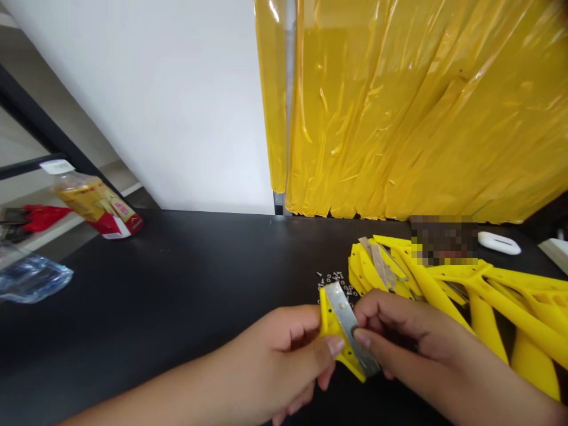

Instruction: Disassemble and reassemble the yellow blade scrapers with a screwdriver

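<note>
Can pass left over flat black surface (pixel 199 278); blocked right by heaped yellow plastic parts (pixel 487 325), far by upright white panel (pixel 177 106).

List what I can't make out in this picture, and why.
All in the head view:
Yellow part: partly covered by the left hand and metal strip.
Pixelated patch: masks whatever lies there.
Small pieces: too small to identify.
Yellow frames: cut off by the right edge.
Bottle: print too blurred to read.

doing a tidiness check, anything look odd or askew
The yellow sheeting behind the desk: it's wrinkled with a ragged lower edge, unlike the smooth white panel beside it. Small pieces also lie scattered beyond the metal strip.
</note>
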Demonstrator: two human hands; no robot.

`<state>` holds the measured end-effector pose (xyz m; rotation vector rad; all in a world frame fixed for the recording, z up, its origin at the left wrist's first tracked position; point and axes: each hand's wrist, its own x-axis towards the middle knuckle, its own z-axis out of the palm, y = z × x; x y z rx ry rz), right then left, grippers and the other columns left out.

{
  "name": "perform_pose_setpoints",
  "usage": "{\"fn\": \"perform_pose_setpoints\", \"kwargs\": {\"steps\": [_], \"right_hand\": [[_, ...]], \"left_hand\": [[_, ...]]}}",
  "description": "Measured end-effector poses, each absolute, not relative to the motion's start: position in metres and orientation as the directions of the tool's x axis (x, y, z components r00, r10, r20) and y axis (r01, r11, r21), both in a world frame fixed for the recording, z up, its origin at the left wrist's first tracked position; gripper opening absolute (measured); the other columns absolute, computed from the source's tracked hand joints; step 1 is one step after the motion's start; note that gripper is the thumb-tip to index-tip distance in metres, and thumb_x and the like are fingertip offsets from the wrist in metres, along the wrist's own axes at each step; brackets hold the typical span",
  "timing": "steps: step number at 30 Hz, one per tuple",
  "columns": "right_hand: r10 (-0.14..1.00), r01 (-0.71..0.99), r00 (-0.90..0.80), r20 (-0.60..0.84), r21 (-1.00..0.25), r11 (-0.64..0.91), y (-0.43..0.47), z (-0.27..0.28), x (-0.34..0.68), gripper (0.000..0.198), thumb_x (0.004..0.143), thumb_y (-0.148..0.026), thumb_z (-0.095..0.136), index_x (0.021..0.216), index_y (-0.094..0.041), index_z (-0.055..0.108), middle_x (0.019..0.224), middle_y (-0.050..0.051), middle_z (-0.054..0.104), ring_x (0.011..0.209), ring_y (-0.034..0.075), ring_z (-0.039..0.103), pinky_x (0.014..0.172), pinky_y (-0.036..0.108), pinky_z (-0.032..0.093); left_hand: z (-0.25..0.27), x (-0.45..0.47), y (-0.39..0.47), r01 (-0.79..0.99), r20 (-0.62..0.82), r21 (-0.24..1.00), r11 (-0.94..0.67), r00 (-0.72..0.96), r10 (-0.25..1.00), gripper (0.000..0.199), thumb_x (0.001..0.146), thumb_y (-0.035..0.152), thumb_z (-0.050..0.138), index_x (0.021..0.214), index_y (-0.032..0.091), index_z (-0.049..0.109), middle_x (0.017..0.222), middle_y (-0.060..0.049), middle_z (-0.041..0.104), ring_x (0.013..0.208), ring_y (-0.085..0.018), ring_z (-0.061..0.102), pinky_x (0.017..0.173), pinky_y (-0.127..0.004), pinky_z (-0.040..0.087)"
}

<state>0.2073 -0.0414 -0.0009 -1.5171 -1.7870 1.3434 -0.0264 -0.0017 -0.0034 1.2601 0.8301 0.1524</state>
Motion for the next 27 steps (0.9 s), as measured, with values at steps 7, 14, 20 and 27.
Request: {"fn": "perform_pose_setpoints", "kwargs": {"steps": [7,14,20,27], "right_hand": [[0.892,0.506,-0.409,-0.194,-0.861,0.044,-0.052,-0.004,0.197,0.022,0.105,-0.039,0.051,0.091,-0.027,0.063,0.084,0.000,0.071,0.077,0.017,0.067,0.064,0.027,0.048],[0.945,0.836,-0.227,0.234,-0.451,0.313,-0.033,-0.015,0.232,0.024,0.106,-0.043,0.052,0.115,-0.032,0.071,0.102,0.003,0.081,0.085,0.023,0.078,0.073,0.035,0.058],[0.953,0.985,-0.091,0.287,-0.117,0.130,-0.005,-0.038,0.259,0.035,0.104,-0.048,0.044,0.114,-0.024,0.068,0.113,0.013,0.078,0.097,0.034,0.077,0.084,0.050,0.060],[0.971,0.976,-0.066,0.232,-0.186,0.111,-0.001,-0.055,0.261,0.040,0.099,-0.038,0.049,0.131,-0.025,0.069,0.126,0.013,0.076,0.103,0.033,0.077,0.087,0.049,0.061]], "left_hand": [[-0.004,-0.025,-0.005,0.504,-0.584,0.810,0.300,0.651,0.484,0.047,0.105,0.063,0.046,0.083,0.022,0.052,0.057,0.007,0.047,0.039,-0.006,0.040,0.032,-0.010,0.034],[-0.011,-0.028,0.009,0.346,-0.506,0.862,0.372,0.648,0.569,0.055,0.097,0.074,0.058,0.081,0.022,0.054,0.053,0.008,0.052,0.033,-0.006,0.043,0.028,-0.012,0.036],[-0.019,-0.029,0.016,0.292,-0.503,0.861,0.417,0.611,0.611,0.058,0.097,0.073,0.059,0.073,0.021,0.053,0.050,0.007,0.052,0.032,-0.007,0.044,0.027,-0.014,0.040],[-0.017,-0.030,0.015,0.322,-0.513,0.856,0.405,0.632,0.581,0.054,0.101,0.070,0.056,0.078,0.021,0.054,0.054,0.007,0.054,0.034,-0.007,0.047,0.029,-0.014,0.042]]}}
